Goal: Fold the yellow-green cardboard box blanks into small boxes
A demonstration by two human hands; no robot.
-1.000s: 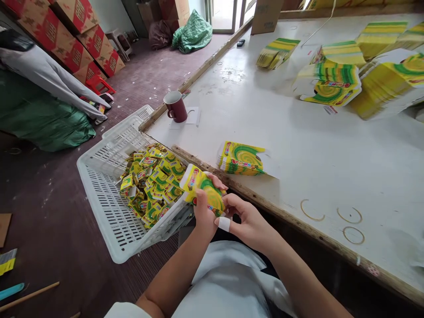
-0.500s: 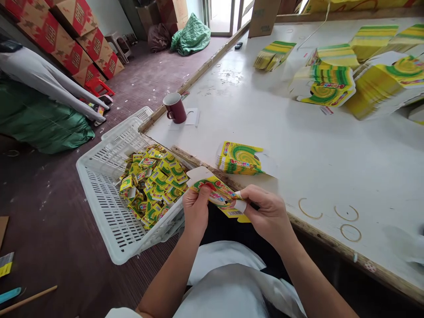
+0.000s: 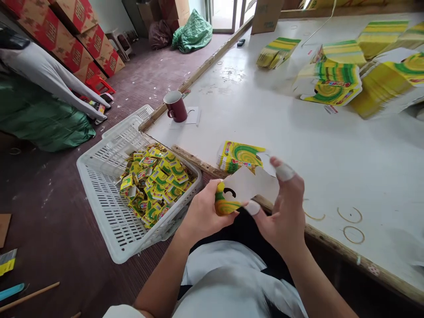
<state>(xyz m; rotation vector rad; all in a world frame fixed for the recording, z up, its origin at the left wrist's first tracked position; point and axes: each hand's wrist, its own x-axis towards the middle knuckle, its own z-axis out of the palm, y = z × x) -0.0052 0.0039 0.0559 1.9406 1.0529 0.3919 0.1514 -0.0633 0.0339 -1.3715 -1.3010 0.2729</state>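
Observation:
My left hand [image 3: 204, 211] grips a small yellow and green printed carton [image 3: 247, 187], thumb above and fingers curled below. The carton is partly unfolded, and its plain white inner side shows toward me, with a dark curved mark at the left. At its right edge my right hand [image 3: 281, 207] is open, thumb and forefinger spread apart. White wraps cover the tips of that thumb and finger; the thumb tip is at or very near the carton's lower edge. Just beyond, a stack of flat cartons [image 3: 243, 152] lies by the table's edge.
A white plastic basket [image 3: 114, 245] filled with small folded cartons [image 3: 159, 181] stands at my left. On the white table [image 3: 228, 115] are a maroon mug [image 3: 176, 109], carton stacks [image 3: 334, 86] and rubber bands [image 3: 353, 234]. Another person's legs [image 3: 61, 77] appear at far left.
The carton has turned from its printed face to its white inner side and opened out. My right hand has released its pinch, spread its fingers and risen slightly rightward.

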